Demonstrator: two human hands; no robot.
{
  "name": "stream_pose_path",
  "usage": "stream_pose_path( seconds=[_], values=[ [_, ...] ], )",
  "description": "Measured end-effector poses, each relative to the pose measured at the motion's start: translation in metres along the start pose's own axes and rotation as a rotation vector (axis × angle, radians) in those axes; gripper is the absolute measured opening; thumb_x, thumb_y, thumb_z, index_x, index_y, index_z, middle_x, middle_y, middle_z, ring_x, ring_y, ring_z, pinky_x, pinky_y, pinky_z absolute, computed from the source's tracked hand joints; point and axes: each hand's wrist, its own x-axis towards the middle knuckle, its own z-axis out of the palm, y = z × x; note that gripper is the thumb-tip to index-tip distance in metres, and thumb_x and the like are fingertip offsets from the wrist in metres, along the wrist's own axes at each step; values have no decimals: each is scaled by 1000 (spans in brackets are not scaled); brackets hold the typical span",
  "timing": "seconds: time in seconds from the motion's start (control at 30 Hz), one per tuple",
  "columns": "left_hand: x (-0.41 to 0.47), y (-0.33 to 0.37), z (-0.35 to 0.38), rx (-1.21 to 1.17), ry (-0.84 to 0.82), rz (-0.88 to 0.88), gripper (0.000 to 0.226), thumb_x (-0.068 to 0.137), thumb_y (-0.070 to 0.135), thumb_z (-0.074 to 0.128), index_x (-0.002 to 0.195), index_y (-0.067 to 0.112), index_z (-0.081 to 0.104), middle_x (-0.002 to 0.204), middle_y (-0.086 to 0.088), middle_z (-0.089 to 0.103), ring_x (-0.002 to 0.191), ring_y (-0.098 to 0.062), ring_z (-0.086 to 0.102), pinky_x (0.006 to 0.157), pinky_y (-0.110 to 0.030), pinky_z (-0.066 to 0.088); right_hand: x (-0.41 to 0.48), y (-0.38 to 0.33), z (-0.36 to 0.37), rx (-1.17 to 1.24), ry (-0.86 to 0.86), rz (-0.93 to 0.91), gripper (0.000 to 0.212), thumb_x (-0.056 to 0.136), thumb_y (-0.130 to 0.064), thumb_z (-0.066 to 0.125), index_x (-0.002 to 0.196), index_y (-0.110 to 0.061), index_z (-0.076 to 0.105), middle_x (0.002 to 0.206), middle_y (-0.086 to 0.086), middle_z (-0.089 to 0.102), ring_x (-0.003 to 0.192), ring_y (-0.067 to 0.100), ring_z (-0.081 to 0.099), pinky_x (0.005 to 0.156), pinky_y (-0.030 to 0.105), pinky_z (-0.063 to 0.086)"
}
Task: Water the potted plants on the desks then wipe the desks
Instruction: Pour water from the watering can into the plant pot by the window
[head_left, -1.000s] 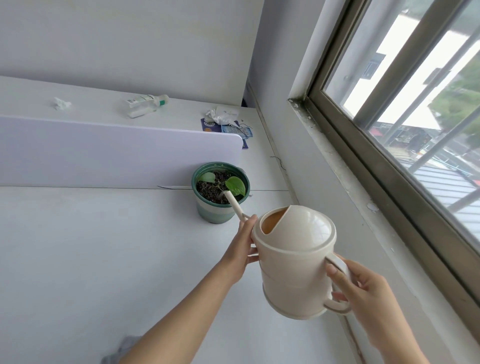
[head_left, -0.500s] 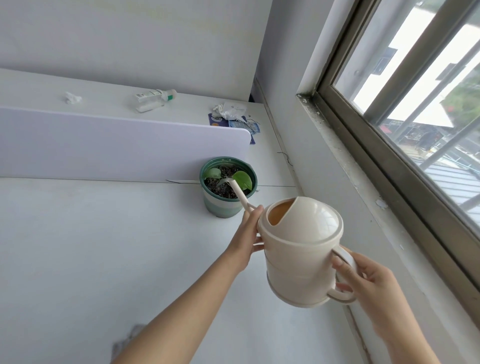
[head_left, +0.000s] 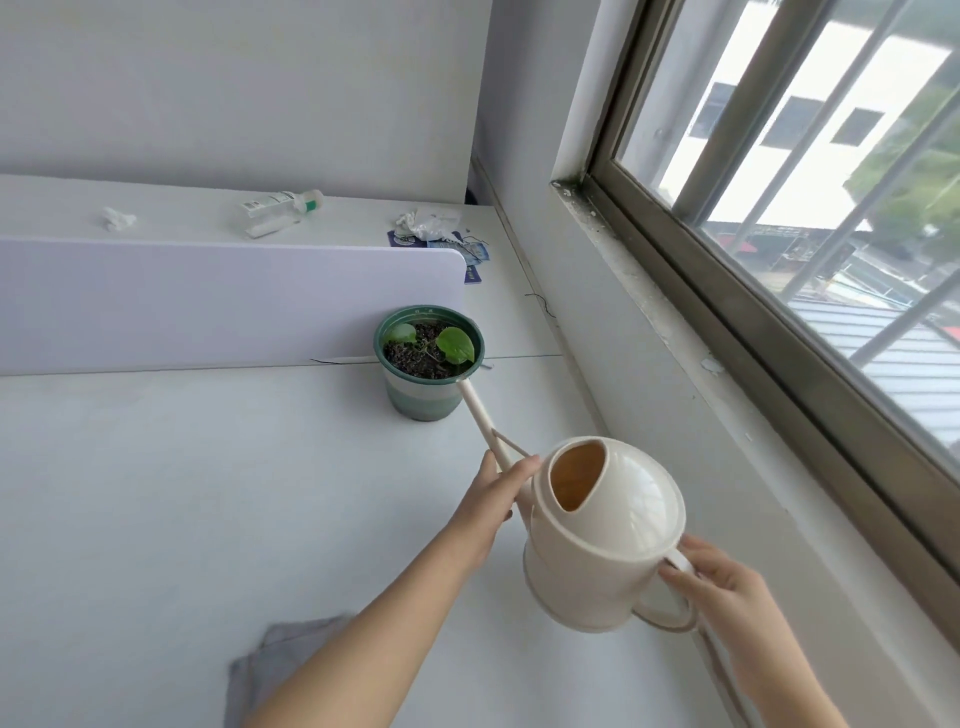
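A grey cloth (head_left: 280, 660) lies on the desk (head_left: 156, 493) below the left hand (head_left: 491, 499), whose fingers (head_left: 519, 467) clamp the spout of the watering can (head_left: 602, 535); the spout tip reaches the plant pot (head_left: 427, 364) beyond them. The right hand (head_left: 722, 587) has its fingers closed round the can's handle
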Motion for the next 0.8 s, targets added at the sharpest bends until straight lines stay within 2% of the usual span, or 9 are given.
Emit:
stream_pose_path(
  seconds=[0.07, 0.13, 0.27, 0.37, 0.43, 0.57, 0.7, 0.8],
  values=[
    [-8, -11, -3, -65, 2, 0, 81, 58, 50, 65, 130, 23, 39, 123, 0, 57, 116, -19, 53, 92, -31, 41, -4, 12, 4, -25, -3, 28, 10, 79, 6, 61, 71, 11, 65, 121, 1, 61, 114, 22, 56, 91, 35, 40],
    [-18, -20, -6, -133, 14, 20, 69, 63, 38, 66, 124, 17, 43, 112, -5, 57, 105, -19, 56, 85, -28, 45, -10, 22, 11, -58, -13, 62, 10, 79, 8, 59, 72, 14, 62, 119, 4, 61, 105, 21, 56, 77, 27, 42],
    [-34, -39, -12, -150, 86, 57, 73, 51, 40, 70, 113, 10, 46, 99, -9, 54, 94, -20, 55, 85, -32, 43, -21, 35, 24, -88, -34, 90, 11, 79, 7, 57, 71, 3, 62, 107, 3, 61, 90, 17, 54, 66, 21, 38],
    [-44, -50, -18, -140, 133, 87, 76, 52, 38, 70, 116, 6, 45, 97, -9, 56, 94, -21, 56, 85, -34, 44, -29, 37, 32, -149, -49, 88, 8, 79, 6, 54, 74, 4, 60, 81, -1, 60, 75, 15, 51, 62, 25, 35],
    [-51, -55, -23, -134, 160, 116, 69, 53, 37, 71, 112, 9, 46, 95, -8, 57, 94, -22, 56, 83, -34, 44, -35, 35, 38, -192, -57, 62, 10, 78, 4, 53, 71, -1, 56, 71, 4, 52, 69, 16, 45, 59, 28, 29],
    [-62, -62, -36, -132, 227, 158, 60, 51, 39, 71, 101, 17, 47, 93, -7, 57, 92, -22, 55, 87, -37, 43, -41, 36, 50, -244, -97, -6, 16, 80, 2, 52, 66, -7, 48, 70, 5, 44, 66, 15, 39, 59, 29, 25],
    [-73, -71, -47, -153, 258, 191, 66, 50, 41, 73, 106, 19, 46, 93, -8, 58, 93, -23, 55, 89, -38, 42, -40, 44, 62, -261, -129, -16, 17, 80, 4, 52, 66, -7, 48, 68, 4, 41, 69, 16, 38, 59, 29, 24],
    [-80, -76, -51, -195, 279, 226, 70, 49, 40, 73, 109, 17, 45, 93, -8, 57, 91, -22, 55, 84, -35, 44, -35, 51, 66, -287, -147, -12, 11, 80, 2, 53, 70, 4, 49, 72, 5, 43, 71, 17, 39, 63, 30, 27]
  ],
)
